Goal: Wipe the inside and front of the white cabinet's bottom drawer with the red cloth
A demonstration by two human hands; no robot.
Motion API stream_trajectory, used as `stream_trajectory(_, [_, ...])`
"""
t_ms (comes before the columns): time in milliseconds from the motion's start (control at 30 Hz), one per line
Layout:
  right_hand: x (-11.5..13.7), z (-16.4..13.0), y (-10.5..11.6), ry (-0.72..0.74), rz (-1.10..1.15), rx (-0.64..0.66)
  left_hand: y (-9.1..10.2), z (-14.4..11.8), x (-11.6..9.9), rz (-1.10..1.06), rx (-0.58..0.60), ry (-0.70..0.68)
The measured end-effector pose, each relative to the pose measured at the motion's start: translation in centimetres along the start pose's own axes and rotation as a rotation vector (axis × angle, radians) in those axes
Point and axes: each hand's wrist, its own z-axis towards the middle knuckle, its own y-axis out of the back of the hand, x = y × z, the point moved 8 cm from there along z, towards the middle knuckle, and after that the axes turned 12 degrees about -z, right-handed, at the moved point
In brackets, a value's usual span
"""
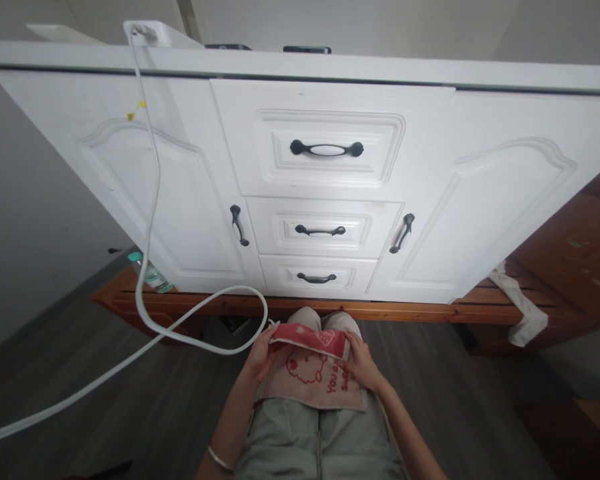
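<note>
- Towel (314, 380): small, pinkish-beige with a red band along its far edge, a red cartoon figure and red lettering. I see it at lower centre of the frame, spread across my lap on grey-green trousers (320, 440).
- Left hand (263, 353): on the towel's left edge, fingers curled round the red band near its corner, pinching the cloth. A thin bracelet (219, 459) sits on that wrist.
- Right hand (361, 363): resting on the towel's right side, fingers closed on the folded red edge; thumb hidden, so I cannot tell how firm the hold is.
- Cabinet (505, 200): white, fills the upper half of the frame; three stacked drawers at centre, a door each side, all with dark handles, all shut.
- White cable (153, 200): hangs from the cabinet top at upper left, loops just beside my left hand, then runs off lower left.
- Plastic bottle (150, 273): left of centre, at the cabinet's foot.
- White cloth strip (523, 313): draped on the wooden base at right.
</note>
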Motion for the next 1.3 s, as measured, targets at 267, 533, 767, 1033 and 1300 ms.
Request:
stream_trajectory(267, [0.6, -0.4, 2.3, 0.048, 0.132, -0.197, 0.3, -1.5, -0.2, -0.135, -0.008, 0.036])
stream_trajectory(533, [3.9, -1.1, 2.1, 0.077, -0.241, -0.159, 0.8, -2.5, 0.5, -0.1, 0.017, 0.082])
stream_trajectory(767, [4.6, -4.2, 6.7, 0.132, -0.064, -0.266, 2.7, -3.5, -0.2, 0.04, -0.047, 0.05])
stream_trajectory(1033, [4.7, -10.1, 5.3, 0.117, -0.093, 0.058, 7.4, -3.4, 1.7, 0.43, -0.016, 0.054])
stream_trajectory(1300, [3.7, -10.0, 3.0, 0.041, -0.127, 0.324, 10.4, -2.3, 1.4, 0.736, 0.15, -0.142])
